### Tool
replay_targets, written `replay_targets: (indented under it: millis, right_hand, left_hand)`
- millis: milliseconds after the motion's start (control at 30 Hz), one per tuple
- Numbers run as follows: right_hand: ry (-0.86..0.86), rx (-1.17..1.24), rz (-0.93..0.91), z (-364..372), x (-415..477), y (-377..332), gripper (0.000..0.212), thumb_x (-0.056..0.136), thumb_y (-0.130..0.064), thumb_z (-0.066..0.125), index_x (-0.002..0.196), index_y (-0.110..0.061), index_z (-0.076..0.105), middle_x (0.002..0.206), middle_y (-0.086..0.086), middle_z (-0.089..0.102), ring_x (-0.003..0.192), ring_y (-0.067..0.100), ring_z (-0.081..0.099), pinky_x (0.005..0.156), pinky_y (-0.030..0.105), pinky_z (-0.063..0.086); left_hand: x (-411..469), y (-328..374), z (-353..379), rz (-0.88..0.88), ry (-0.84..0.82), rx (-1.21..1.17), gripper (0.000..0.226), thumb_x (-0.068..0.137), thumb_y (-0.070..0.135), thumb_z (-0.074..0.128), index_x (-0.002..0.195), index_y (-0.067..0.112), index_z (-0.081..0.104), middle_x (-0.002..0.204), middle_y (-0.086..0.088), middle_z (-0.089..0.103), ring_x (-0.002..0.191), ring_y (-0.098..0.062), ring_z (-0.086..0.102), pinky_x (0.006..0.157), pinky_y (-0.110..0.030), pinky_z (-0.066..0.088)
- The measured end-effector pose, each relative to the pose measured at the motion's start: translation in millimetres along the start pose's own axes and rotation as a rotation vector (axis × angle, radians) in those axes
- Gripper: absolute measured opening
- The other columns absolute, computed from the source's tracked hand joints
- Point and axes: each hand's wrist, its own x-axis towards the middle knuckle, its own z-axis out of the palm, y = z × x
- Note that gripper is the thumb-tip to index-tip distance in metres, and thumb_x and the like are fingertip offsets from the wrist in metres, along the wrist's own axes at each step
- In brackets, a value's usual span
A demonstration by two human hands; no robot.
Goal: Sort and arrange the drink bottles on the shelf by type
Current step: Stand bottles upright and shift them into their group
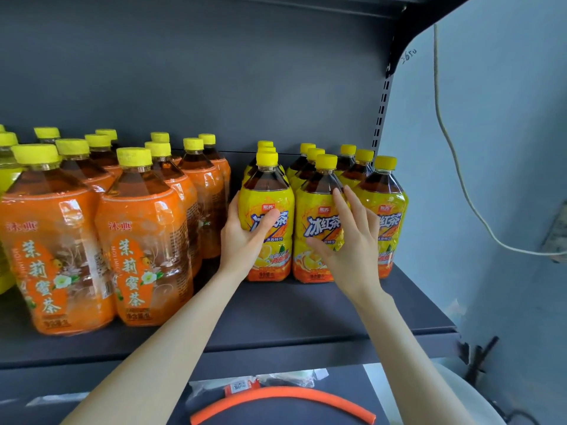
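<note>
Yellow-labelled iced tea bottles stand in three rows at the right of the dark shelf [276, 317]. My left hand [245, 237] grips the front bottle of the left row [270, 194] around its label. My right hand [346, 237] lies with spread fingers over the front middle yellow bottle [316, 216], touching it; a firm grip cannot be told. A third front yellow bottle [389, 191] stands beside it on the right. Orange-labelled jasmine tea bottles [144, 228] fill the shelf's left side in several rows.
A gap separates the orange bottles from the yellow ones. The shelf's perforated upright [382, 111] and a blue-grey wall with a hanging white cord [454, 154] lie to the right. Below the shelf sits an orange curved tube [276, 394] and plastic packets.
</note>
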Motion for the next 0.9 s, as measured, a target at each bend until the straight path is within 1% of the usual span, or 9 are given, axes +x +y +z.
replay_targets:
  millis: [133,267,333,400,500,567,667,800,900]
  right_hand:
    - [0.029,-0.028,-0.005,4.6,0.7,-0.6,0.084,0.074,-0.027,0.083,0.145,-0.016,0.041,0.153,0.005,0.037,0.130,0.035,0.037,0.082,0.029,0.035]
    - [0.017,-0.067,0.006,6.0,0.7,-1.4,0.084,0.078,-0.030,0.079,0.149,-0.020,0.034,0.157,0.002,0.031,0.134,0.030,0.032,0.079,0.029,0.041]
    - [0.005,-0.093,-0.006,3.8,0.7,-2.8,0.086,0.079,-0.031,0.079,0.150,-0.020,0.031,0.158,0.001,0.028,0.138,0.028,0.030,0.083,0.030,0.044]
    - [-0.001,-0.074,-0.009,-2.3,-1.8,-1.8,0.088,0.079,-0.033,0.079,0.151,-0.019,0.029,0.159,0.003,0.026,0.140,0.027,0.028,0.092,0.029,0.037]
    - [0.068,0.001,0.067,-16.7,-8.1,10.5,0.092,0.075,-0.041,0.080,0.149,-0.015,0.032,0.156,0.012,0.027,0.139,0.032,0.025,0.108,0.045,0.029]
    - [0.069,0.048,0.201,-27.1,-6.6,26.1,0.105,0.069,-0.047,0.082,0.151,-0.015,0.024,0.157,0.014,0.018,0.142,0.034,0.018,0.112,0.051,0.021]
    - [-0.023,0.171,0.386,-35.9,4.1,50.6,0.127,0.063,-0.046,0.085,0.154,-0.012,0.003,0.161,0.011,0.005,0.148,0.027,0.006,0.118,0.046,0.013]
    - [-0.139,0.437,0.417,-34.1,9.7,68.3,0.134,0.063,-0.031,0.089,0.152,-0.009,-0.010,0.161,0.009,0.010,0.148,0.021,0.013,0.120,0.045,0.020]
    - [-0.121,0.460,0.406,-26.8,8.3,74.0,0.136,0.060,-0.030,0.091,0.152,-0.007,-0.007,0.158,0.011,0.014,0.146,0.022,0.016,0.120,0.041,0.020]
  left_hand:
    - [-0.5,0.1,0.5,-0.016,-0.003,-0.008,0.075,0.070,0.054,0.066,0.133,0.018,0.048,0.100,0.024,0.060,0.087,0.019,0.058,0.065,-0.001,0.044]
    - [-0.4,2.3,-1.1,-0.037,-0.033,0.020,0.079,0.070,0.053,0.066,0.136,0.016,0.043,0.102,0.023,0.060,0.087,0.019,0.058,0.066,-0.001,0.045]
    - [-0.9,7.1,-1.8,-0.057,-0.041,0.036,0.085,0.070,0.054,0.066,0.140,0.016,0.037,0.108,0.017,0.060,0.091,0.013,0.059,0.070,-0.004,0.046]
    - [-5.4,12.7,-1.6,-0.086,-0.008,0.050,0.095,0.067,0.055,0.068,0.144,0.016,0.028,0.125,0.003,0.056,0.109,-0.003,0.058,0.086,-0.017,0.048]
    - [-20.4,19.1,0.1,-0.065,0.071,0.128,0.112,0.062,0.058,0.074,0.148,0.016,0.016,0.146,-0.006,0.033,0.134,-0.020,0.035,0.107,-0.032,0.033]
    - [-33.2,22.4,7.8,-0.063,0.102,0.217,0.121,0.061,0.056,0.080,0.150,0.018,0.007,0.151,-0.008,0.020,0.140,-0.022,0.022,0.107,-0.034,0.025]
    - [-47.6,29.2,26.5,-0.066,0.116,0.358,0.135,0.054,0.054,0.085,0.151,0.019,-0.003,0.153,-0.009,0.014,0.141,-0.025,0.019,0.112,-0.048,0.026]
    - [-52.1,33.4,39.8,-0.085,0.175,0.461,0.138,0.056,0.053,0.084,0.150,0.017,-0.010,0.155,-0.013,0.012,0.141,-0.029,0.018,0.110,-0.056,0.026]
    - [-53.6,31.5,41.9,-0.081,0.210,0.482,0.137,0.057,0.053,0.084,0.151,0.017,-0.009,0.154,-0.014,0.013,0.140,-0.029,0.019,0.109,-0.054,0.028]
